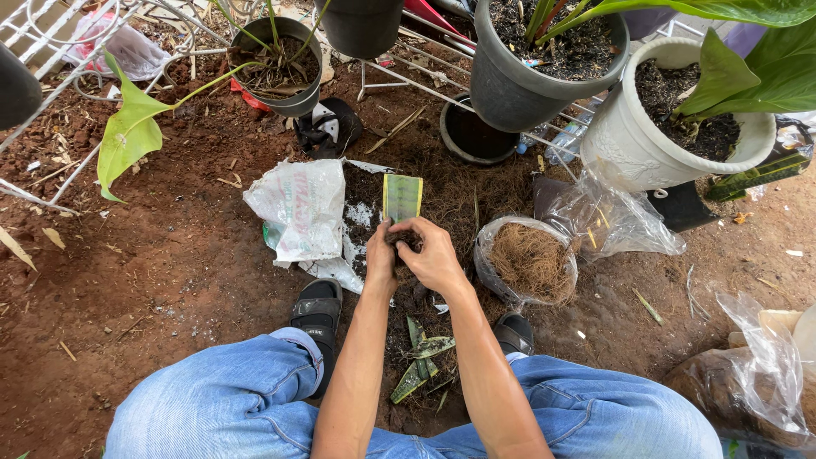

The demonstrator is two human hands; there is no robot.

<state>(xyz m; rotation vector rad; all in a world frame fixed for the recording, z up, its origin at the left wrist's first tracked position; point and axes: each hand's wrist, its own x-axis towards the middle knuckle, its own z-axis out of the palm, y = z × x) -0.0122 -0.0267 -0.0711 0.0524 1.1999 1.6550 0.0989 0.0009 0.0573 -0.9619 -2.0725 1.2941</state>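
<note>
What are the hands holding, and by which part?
Both hands, left hand and right hand, grip the base of an upright leaf cutting, over dark soil. Fingers hide the exact contact.

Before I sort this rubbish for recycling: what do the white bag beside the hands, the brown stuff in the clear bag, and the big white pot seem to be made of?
The crumpled white bag looks like woven plastic sacking: matte, stiff creases. The brown tangle in the clear bag looks like dry coconut-type fibre, wiry and loose, though I can't be certain. The round white pot seems moulded plastic, smooth with a dull sheen and a rolled rim; glazed ceramic can't be ruled out.
</note>
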